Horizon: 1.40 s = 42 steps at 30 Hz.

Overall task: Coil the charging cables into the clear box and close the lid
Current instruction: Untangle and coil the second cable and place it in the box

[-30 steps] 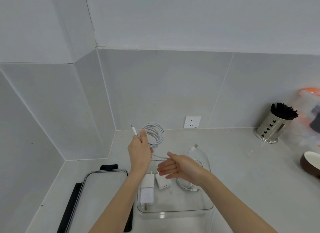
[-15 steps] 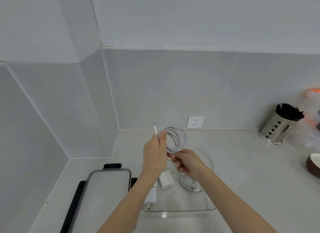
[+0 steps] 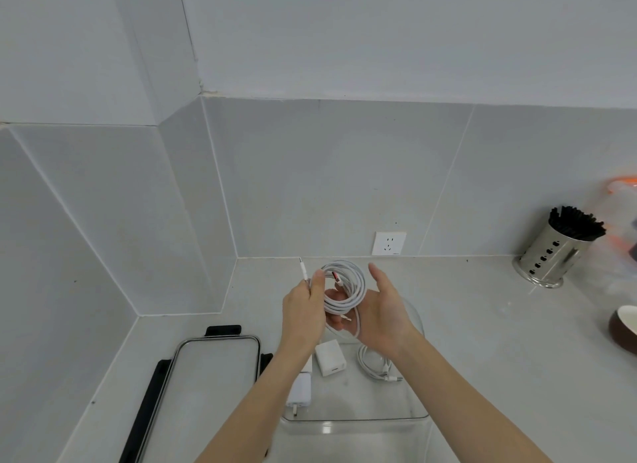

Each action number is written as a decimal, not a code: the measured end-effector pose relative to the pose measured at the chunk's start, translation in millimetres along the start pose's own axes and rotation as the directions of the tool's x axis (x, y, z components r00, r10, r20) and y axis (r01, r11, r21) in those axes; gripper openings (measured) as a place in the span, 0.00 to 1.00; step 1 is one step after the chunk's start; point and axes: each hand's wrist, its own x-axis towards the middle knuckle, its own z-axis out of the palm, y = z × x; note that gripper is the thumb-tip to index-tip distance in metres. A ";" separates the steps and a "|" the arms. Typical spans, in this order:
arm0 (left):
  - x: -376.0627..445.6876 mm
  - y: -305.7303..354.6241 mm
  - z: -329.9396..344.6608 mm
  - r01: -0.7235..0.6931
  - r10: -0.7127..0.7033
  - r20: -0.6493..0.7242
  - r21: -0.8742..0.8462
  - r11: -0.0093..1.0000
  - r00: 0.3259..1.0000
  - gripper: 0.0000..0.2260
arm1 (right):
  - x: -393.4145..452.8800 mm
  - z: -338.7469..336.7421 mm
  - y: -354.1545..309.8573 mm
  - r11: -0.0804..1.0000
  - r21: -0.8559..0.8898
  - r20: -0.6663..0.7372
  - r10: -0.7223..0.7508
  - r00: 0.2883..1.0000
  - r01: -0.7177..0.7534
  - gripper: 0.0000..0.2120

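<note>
Compared with half a second earlier, the right hand (image 3: pixel 382 311) has released its pinch on the cable and now lies open, palm turned toward the coil, fingers straight and spread beneath and beside the loops, thumb raised toward the wall. Left hand (image 3: pixel 305 307), seen from the back, grips the left side of the white coiled cable (image 3: pixel 344 288), its fingers curled round the bundled strands. One connector end (image 3: pixel 303 271) projects above the left fingers and points up and slightly left toward the back wall; a second plug with a dark red tip lies inside the ring. The coil is held in the air above the far end of the clear box (image 3: pixel 355 424), its ring facing roughly toward the camera and standing nearly upright; one loose loop hangs below the bundle. The box sits on the pale countertop (image 3: pixel 482 342), its long axis running from the viewer toward the wall. Inside it lie a square white charger (image 3: pixel 330 359), a second white charger (image 3: pixel 300 392) with its prongs pointing toward the viewer, and a smaller coiled cable (image 3: pixel 377 366) beside the right forearm. The lid (image 3: pixel 213 383), clear with black clasps, lies flat to the left of the box, parallel to it. A wall socket (image 3: pixel 388 243) is set in the tiles behind, and a perforated steel holder (image 3: pixel 555 256) of dark sticks stands well to the right.
</note>
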 end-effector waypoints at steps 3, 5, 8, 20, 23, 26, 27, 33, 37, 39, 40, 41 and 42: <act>0.7 -2.2 0.6 0.013 -0.016 0.055 0.057 0.998 0.998 0.23 | 0.6 5.4 4.5 0.987 -0.148 0.031 -0.055 0.998 0.059 0.13; 1.2 -4.6 0.7 0.017 -0.023 0.075 0.080 0.997 0.997 0.23 | 1.4 5.8 9.9 0.953 -0.279 -0.002 -0.125 0.992 0.120 0.08; 1.6 -8.9 -0.1 0.014 -0.022 0.084 0.100 0.995 0.996 0.23 | 0.2 7.1 13.3 0.878 -0.440 -0.102 -0.259 0.961 0.189 0.23; 1.4 -10.8 -3.3 -0.065 0.026 0.152 0.254 0.965 0.988 0.19 | -2.1 7.9 14.1 0.116 -0.966 0.072 -0.736 0.673 0.229 0.07; 2.7 -14.0 -2.7 -0.107 0.065 0.135 0.332 0.937 0.989 0.18 | -3.4 9.7 10.1 0.269 -0.913 -0.010 -0.766 0.643 0.307 0.06; 7.6 -21.9 -5.4 -0.042 0.000 0.141 0.294 0.955 0.990 0.19 | -8.1 18.3 -9.6 0.504 -0.749 -0.136 -0.752 0.645 0.430 0.01; 9.4 -23.8 -6.9 0.008 -0.042 0.147 0.224 0.974 0.988 0.20 | -10.0 19.9 -17.6 0.537 -0.696 -0.156 -0.761 0.630 0.477 0.01; 14.5 -21.6 -14.1 0.075 -0.075 0.088 -0.001 0.997 0.993 0.16 | -18.2 14.7 -45.2 0.659 -0.406 -0.355 -0.752 0.556 0.633 0.05; 8.8 -15.5 -10.8 0.037 -0.023 0.096 -0.137 0.990 0.995 0.12 | -18.8 -3.6 -47.0 0.785 -0.352 -0.553 -0.614 0.563 0.510 0.02; 6.2 -13.3 -9.5 0.033 -0.011 0.107 -0.214 0.976 0.994 0.13 | -15.7 -17.0 -47.7 0.882 -0.346 -0.593 -0.471 0.654 0.321 0.02; 5.1 -11.9 -10.3 0.035 -0.007 0.114 -0.248 0.968 0.993 0.14 | -13.1 -24.2 -46.5 0.918 -0.348 -0.588 -0.372 0.718 0.191 0.03; 3.8 -9.9 -11.6 0.040 -0.003 0.131 -0.276 0.960 0.991 0.15 | -10.8 -30.8 -43.8 0.931 -0.360 -0.568 -0.263 0.780 0.052 0.04; 2.9 -7.8 -13.3 0.043 0.002 0.153 -0.293 0.955 0.988 0.16 | -8.7 -35.3 -40.2 0.915 -0.394 -0.533 -0.150 0.832 -0.088 0.04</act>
